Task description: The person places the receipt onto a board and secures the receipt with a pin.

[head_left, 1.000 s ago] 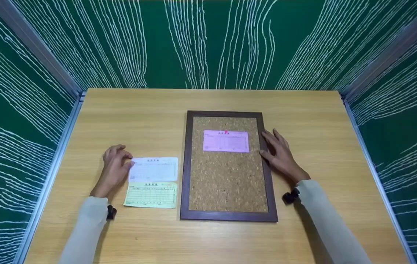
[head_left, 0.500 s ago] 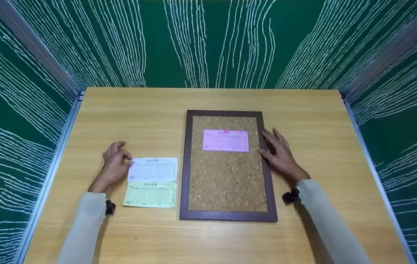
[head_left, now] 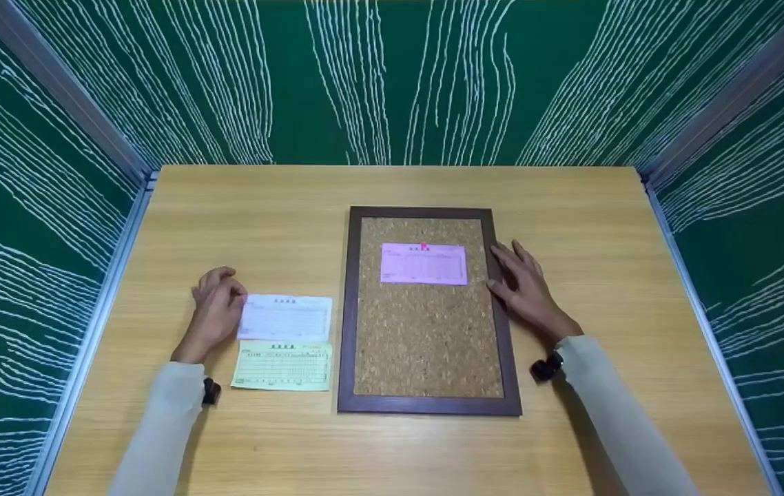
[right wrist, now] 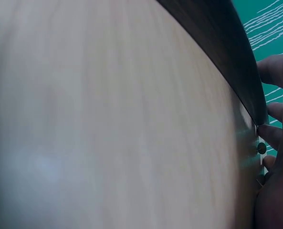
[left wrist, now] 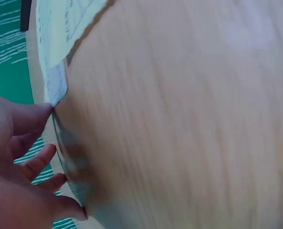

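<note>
At the left of the head view, my left hand [head_left: 218, 310] pinches the upper left corner of a pale white-lilac receipt slip [head_left: 285, 318]. The left wrist view shows thumb and finger meeting at the slip's corner [left wrist: 57, 90]. A green receipt slip [head_left: 282, 366] lies just below it. My right hand [head_left: 528, 293] rests against the right edge of a brown-framed cork board [head_left: 426, 344], thumb on the frame, fingers fairly straight. On the board's upper part is a pink receipt slip [head_left: 424, 265] under a red pushpin [head_left: 424, 246].
The wooden table [head_left: 261, 220] is bordered by green walls [head_left: 406, 83] with white lines. In the right wrist view, a small dark round thing [right wrist: 261, 148] shows beside my right fingers; its kind is unclear.
The white slip has shifted very slightly left with my left hand, whose fingers have moved a little. My right hand and the board stay nearly the same.
</note>
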